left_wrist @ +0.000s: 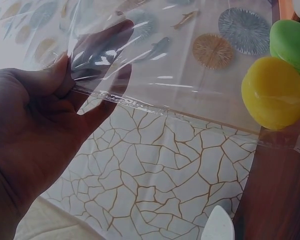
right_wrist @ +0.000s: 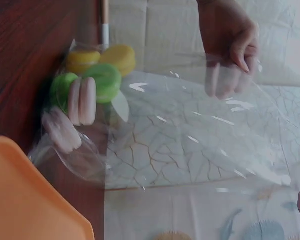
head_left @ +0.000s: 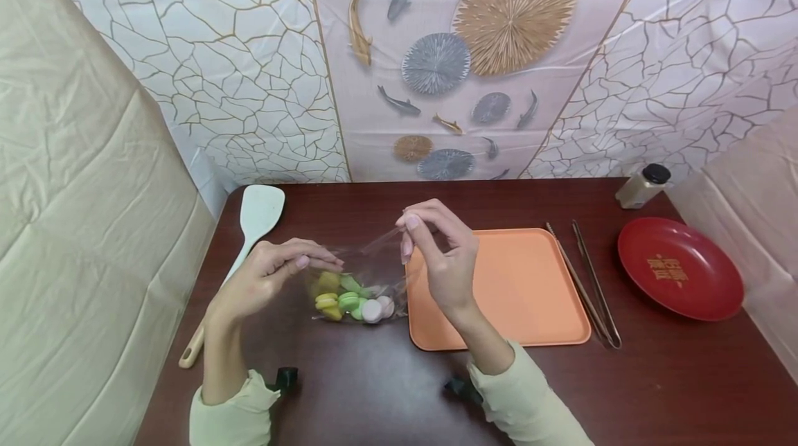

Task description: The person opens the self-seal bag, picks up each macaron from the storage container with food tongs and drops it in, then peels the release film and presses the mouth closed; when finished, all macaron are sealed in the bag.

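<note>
A clear plastic bag (right_wrist: 200, 130) hangs spread between my two hands, its bottom near the dark table. Inside lie several macarons: yellow ones (head_left: 326, 301), green ones (head_left: 349, 300) and pale pink ones (right_wrist: 82, 101). My left hand (head_left: 264, 276) pinches one side of the bag's upper edge; in the left wrist view its thumb is outside and the fingers show through the film. The right hand (head_left: 445, 262), raised higher, pinches the opposite upper corner between thumb and fingertips. Only a sliver of that hand enters the right wrist view.
An orange tray (head_left: 499, 287) lies right of the bag, partly behind my right forearm. Beyond it are metal tongs (head_left: 595, 280), a red plate (head_left: 704, 252) and a black-capped jar (head_left: 643, 186). A pale spatula (head_left: 260, 210) with a wooden handle lies at left.
</note>
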{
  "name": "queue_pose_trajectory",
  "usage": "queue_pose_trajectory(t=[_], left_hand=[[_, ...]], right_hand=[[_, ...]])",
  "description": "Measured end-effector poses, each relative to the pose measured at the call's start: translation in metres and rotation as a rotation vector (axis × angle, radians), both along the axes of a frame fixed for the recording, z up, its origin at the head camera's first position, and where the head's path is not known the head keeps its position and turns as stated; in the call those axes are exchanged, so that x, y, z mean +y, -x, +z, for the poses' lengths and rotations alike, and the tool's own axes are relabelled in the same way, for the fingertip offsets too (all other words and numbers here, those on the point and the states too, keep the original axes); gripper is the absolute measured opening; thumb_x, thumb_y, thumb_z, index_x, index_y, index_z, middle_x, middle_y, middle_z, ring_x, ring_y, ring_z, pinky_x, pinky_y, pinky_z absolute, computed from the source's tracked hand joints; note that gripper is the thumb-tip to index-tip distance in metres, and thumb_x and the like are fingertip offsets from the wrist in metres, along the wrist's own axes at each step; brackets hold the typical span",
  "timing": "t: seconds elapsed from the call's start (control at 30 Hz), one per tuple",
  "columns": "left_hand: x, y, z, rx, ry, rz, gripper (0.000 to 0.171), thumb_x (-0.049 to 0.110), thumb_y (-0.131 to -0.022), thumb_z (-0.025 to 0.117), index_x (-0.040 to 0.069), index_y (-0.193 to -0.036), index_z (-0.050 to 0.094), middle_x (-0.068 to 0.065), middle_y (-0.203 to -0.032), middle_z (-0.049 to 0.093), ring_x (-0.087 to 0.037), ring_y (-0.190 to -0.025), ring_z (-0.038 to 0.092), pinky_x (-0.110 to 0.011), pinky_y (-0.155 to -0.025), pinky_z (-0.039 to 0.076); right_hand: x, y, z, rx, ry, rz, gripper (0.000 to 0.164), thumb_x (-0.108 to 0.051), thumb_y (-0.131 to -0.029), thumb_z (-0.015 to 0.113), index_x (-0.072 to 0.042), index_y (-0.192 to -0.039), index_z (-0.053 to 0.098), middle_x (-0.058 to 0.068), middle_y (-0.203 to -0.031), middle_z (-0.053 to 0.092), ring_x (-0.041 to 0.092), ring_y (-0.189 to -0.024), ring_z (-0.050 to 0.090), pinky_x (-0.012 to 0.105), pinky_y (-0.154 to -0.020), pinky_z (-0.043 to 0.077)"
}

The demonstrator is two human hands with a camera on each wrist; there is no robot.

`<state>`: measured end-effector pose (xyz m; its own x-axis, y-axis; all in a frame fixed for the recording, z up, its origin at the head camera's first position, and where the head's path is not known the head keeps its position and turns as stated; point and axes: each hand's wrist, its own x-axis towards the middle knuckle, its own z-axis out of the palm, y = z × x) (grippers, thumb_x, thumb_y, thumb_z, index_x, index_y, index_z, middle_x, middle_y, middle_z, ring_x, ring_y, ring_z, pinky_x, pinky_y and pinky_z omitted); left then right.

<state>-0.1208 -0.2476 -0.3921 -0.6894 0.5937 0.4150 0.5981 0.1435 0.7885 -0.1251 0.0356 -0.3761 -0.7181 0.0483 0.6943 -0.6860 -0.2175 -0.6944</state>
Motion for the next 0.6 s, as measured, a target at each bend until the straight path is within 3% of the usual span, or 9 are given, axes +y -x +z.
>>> queue_pose_trajectory(t=[0.17, 0.6], left_hand=[[0.001, 0.000, 0.001, -0.023, -0.010, -0.007, 0.037, -0.020, -0.105, 0.049, -0.004, -0.128, 0.074, -0.018, -0.118, 0.082, -0.011, -0.114, 0.078, -0.029, -0.089, 0.064], [-0.001, 0.000, -0.001, -0.016, 0.009, 0.018, 0.037, -0.019, -0.106, 0.049, -0.003, -0.128, 0.074, -0.016, -0.117, 0.083, -0.008, -0.116, 0.077, -0.021, -0.095, 0.060]], right_hand=[[0.016, 0.000, 0.003, -0.005, 0.106, -0.004, 0.016, 0.012, -0.102, 0.058, 0.022, -0.091, 0.064, 0.005, -0.094, 0.069, 0.015, -0.059, 0.057, 0.026, -0.050, 0.051], [0.053, -0.003, 0.005, -0.017, 0.205, -0.044, 0.019, 0.015, -0.103, 0.054, 0.027, -0.090, 0.059, 0.010, -0.091, 0.067, 0.015, -0.060, 0.055, 0.025, -0.051, 0.049]])
